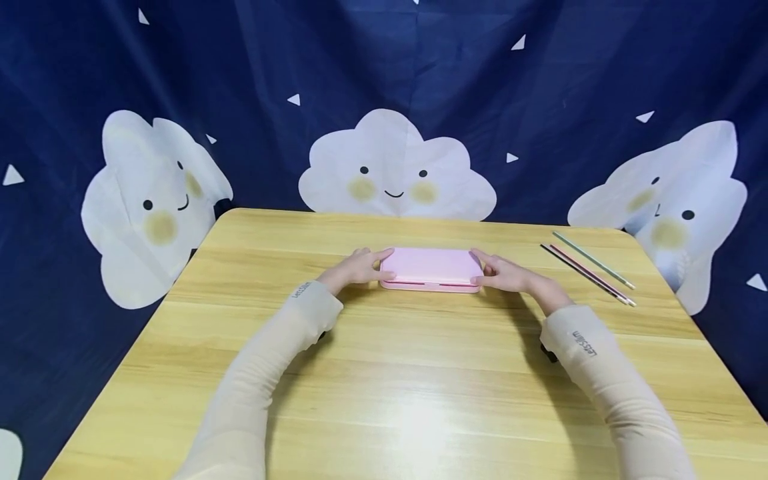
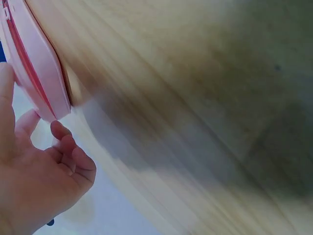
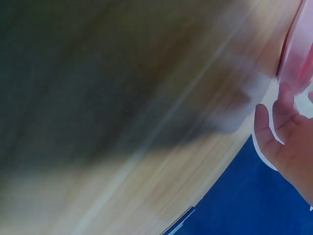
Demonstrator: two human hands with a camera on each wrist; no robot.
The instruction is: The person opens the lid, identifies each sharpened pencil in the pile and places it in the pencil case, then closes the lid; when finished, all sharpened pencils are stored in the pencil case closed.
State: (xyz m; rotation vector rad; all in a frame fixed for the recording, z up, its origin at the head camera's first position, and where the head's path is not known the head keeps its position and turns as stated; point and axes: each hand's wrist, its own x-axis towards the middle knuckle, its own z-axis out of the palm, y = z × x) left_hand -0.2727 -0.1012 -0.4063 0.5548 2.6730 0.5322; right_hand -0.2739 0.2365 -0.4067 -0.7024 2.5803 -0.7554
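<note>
A closed pink pencil case (image 1: 429,263) lies flat near the back of the table, a red seam running along its front. At its left end my left hand (image 1: 360,267) grips it, with thumb and forefinger on the lid's edges. The right hand (image 1: 507,275) holds the opposite end in the same manner. Up close in the left wrist view, the case's corner (image 2: 44,63) sits between the fingertips, with the other fingers curled loosely below. Only part of the case (image 3: 298,54) and of the hand enters the right wrist view.
To the right lie a black pencil (image 1: 558,257), a red pencil (image 1: 570,259) and a green pencil (image 1: 591,258), slanted side by side on the wooden table (image 1: 420,373). Behind the table hangs a dark blue curtain (image 1: 264,167) with smiling clouds.
</note>
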